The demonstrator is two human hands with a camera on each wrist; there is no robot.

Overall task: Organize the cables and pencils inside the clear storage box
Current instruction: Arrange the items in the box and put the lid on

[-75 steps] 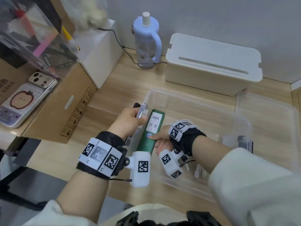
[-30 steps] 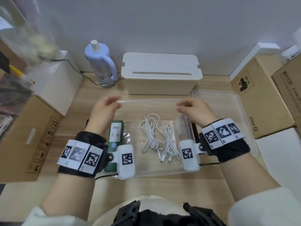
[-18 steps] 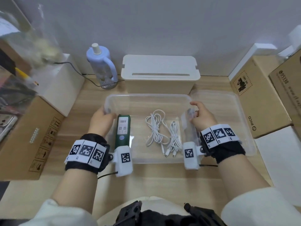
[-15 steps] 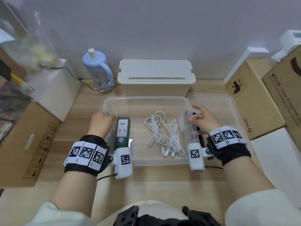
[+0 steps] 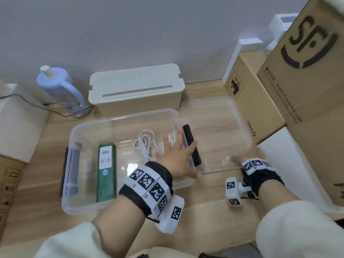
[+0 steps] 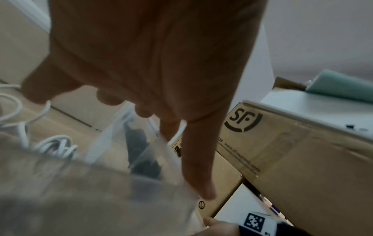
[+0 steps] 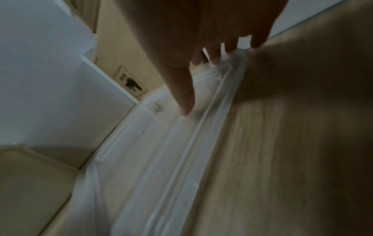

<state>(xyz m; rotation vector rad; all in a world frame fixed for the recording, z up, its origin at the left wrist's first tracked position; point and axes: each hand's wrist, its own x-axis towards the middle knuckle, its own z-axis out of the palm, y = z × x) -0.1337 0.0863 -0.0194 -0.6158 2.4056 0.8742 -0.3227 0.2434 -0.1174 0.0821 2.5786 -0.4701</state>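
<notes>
The clear storage box (image 5: 121, 116) stands open on the wooden desk. Inside lie a green pencil box (image 5: 106, 170) on the left and coiled white cables (image 5: 147, 144) (image 6: 54, 146) in the middle. My left hand (image 5: 176, 151) (image 6: 151, 63) hovers with spread, straight fingers over the box's right end, above its black latch (image 5: 191, 144). The clear lid (image 5: 219, 127) (image 7: 171, 159) lies flat to the right of the box. My right hand (image 5: 247, 154) (image 7: 201, 32) rests with extended fingers on the lid's near right edge. Neither hand holds anything.
A white lidded cable box (image 5: 135, 86) and a blue bottle (image 5: 59, 90) stand behind the clear box. Cardboard boxes (image 5: 256, 101) and a white box (image 5: 290, 164) crowd the lid's right side. Another white box (image 5: 16, 118) sits at the far left.
Both hands let go of the box's ends and moved right. The left hand now reaches across the box's right end and the right hand lies on the lid.
</notes>
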